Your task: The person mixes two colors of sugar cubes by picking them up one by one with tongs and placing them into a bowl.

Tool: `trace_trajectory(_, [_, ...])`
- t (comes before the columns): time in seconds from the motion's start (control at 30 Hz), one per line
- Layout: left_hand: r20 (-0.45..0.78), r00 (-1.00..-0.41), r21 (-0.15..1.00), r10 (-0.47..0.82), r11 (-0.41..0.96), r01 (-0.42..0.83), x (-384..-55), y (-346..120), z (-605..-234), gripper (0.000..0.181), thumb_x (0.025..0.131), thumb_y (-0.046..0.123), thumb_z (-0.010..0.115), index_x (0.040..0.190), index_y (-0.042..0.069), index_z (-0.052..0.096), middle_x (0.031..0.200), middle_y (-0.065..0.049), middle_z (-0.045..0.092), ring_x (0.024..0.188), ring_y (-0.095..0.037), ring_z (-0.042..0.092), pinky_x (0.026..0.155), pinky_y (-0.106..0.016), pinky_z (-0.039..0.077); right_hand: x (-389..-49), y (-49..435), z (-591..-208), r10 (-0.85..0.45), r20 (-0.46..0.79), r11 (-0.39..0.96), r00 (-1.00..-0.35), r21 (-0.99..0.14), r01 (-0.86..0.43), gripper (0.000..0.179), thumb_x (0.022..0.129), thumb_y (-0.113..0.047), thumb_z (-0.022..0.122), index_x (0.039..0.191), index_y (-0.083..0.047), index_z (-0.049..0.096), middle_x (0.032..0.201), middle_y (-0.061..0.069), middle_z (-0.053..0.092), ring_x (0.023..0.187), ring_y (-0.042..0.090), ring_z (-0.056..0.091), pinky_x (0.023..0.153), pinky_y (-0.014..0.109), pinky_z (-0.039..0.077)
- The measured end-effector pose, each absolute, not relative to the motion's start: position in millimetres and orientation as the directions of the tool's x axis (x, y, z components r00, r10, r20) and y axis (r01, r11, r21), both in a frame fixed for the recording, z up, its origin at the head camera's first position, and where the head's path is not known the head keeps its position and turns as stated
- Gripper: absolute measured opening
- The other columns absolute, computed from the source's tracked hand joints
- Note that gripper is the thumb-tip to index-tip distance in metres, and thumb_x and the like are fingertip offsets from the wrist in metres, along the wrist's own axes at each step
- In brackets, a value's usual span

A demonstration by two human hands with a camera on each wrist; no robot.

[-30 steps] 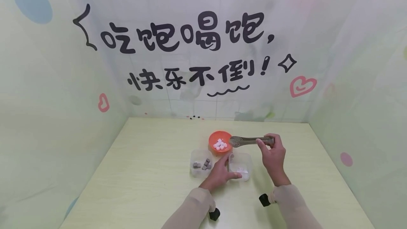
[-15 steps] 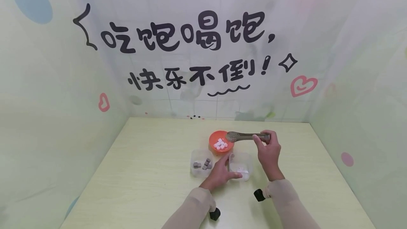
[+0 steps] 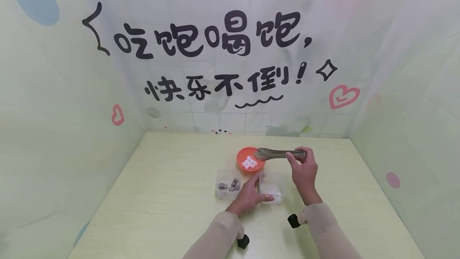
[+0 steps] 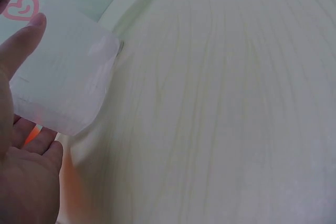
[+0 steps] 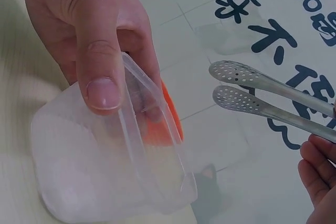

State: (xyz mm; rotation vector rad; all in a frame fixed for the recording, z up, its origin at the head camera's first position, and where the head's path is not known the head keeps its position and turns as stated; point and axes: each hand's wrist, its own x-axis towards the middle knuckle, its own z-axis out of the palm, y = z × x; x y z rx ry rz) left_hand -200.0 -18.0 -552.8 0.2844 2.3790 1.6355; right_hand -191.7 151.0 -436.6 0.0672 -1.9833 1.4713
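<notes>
My left hand [image 3: 249,195] grips a clear plastic container [image 3: 278,181] by its left side, thumb at the near wall and fingers at the far side. Its thumb [image 5: 102,85] lies against the wall in the right wrist view. Metal tongs [image 3: 278,154] with perforated tips are held in my right hand [image 3: 304,171], nearly level. The tips overlap the right rim of an orange bowl [image 3: 240,166] in the head view. In the right wrist view they stand slightly apart with nothing between them. Several pinkish-white cubes [image 3: 249,162] lie in the bowl.
A second clear container [image 3: 220,175] with several grey-brown cubes [image 3: 234,185] stands left of my left hand. The pale wooden table [image 3: 154,207] meets printed cloth walls [image 3: 201,119] at its back and sides.
My right hand has moved left and slightly away from me, bringing the tong tips over the bowl's right rim. My left hand and the container have kept their place.
</notes>
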Motion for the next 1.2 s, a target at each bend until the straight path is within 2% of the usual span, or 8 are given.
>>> trace_trajectory(0.33, [-0.068, -0.946, 0.940, 0.316, 0.338, 0.046, -198.8, -19.0, -552.4, 0.104, 0.069, 0.038, 0.087, 0.154, 0.025, 0.029, 0.152, 0.004, 0.038, 0.139, -0.023, 0.036, 0.111, -0.041, 0.034, -183.0, 162.7, -438.9, 0.277, 0.505, 0.354, -0.817, -0.844, -0.402, 0.030, 0.086, 0.005, 0.070, 0.108, 0.016, 0.053, 0.088, 0.024, 0.066, 0.079, -0.002, 0.059, 0.069, 0.007, 0.047])
trace_trajectory(0.5, [-0.058, -0.944, 0.942, 0.323, 0.330, 0.055, -198.1, -18.9, -553.0, 0.102, 0.070, 0.038, 0.087, 0.154, 0.029, 0.028, 0.153, 0.004, 0.036, 0.139, -0.024, 0.035, 0.111, -0.043, 0.033, -176.7, 171.2, -439.6, 0.251, 0.487, 0.346, -0.836, -0.852, -0.393, 0.031, 0.085, 0.006, 0.070, 0.108, 0.016, 0.053, 0.089, 0.024, 0.064, 0.080, -0.002, 0.059, 0.070, 0.008, 0.048])
trace_trajectory(0.8, [-0.044, -0.946, 0.937, 0.320, 0.341, 0.072, -199.0, -18.9, -551.8, 0.101, 0.073, 0.031, 0.086, 0.154, 0.024, 0.028, 0.154, 0.000, 0.035, 0.140, -0.024, 0.033, 0.112, -0.041, 0.032, -171.7, 185.5, -450.1, 0.202, 0.478, 0.374, -0.855, -0.844, -0.384, 0.029, 0.083, 0.009, 0.070, 0.107, 0.015, 0.053, 0.088, 0.020, 0.063, 0.079, -0.003, 0.059, 0.074, 0.008, 0.047])
trace_trajectory(1.0, [-0.065, -0.948, 0.941, 0.312, 0.336, 0.046, -197.7, -20.3, -550.8, 0.101, 0.072, 0.031, 0.087, 0.154, 0.022, 0.028, 0.153, 0.002, 0.037, 0.140, -0.024, 0.034, 0.111, -0.041, 0.032, -180.1, 198.6, -476.3, 0.194, 0.453, 0.398, -0.870, -0.847, -0.352, 0.030, 0.084, 0.002, 0.073, 0.107, 0.008, 0.056, 0.089, 0.015, 0.066, 0.079, -0.003, 0.059, 0.076, 0.009, 0.048])
trace_trajectory(1.2, [-0.058, -0.947, 0.942, 0.315, 0.332, 0.053, -196.3, -19.5, -550.4, 0.098, 0.072, 0.028, 0.087, 0.153, 0.018, 0.032, 0.150, 0.001, 0.041, 0.139, -0.025, 0.035, 0.112, -0.045, 0.031, -175.9, 207.2, -482.9, 0.143, 0.486, 0.448, -0.862, -0.808, -0.382, 0.029, 0.084, -0.001, 0.074, 0.106, 0.005, 0.056, 0.088, 0.014, 0.066, 0.080, -0.001, 0.060, 0.076, 0.008, 0.047])
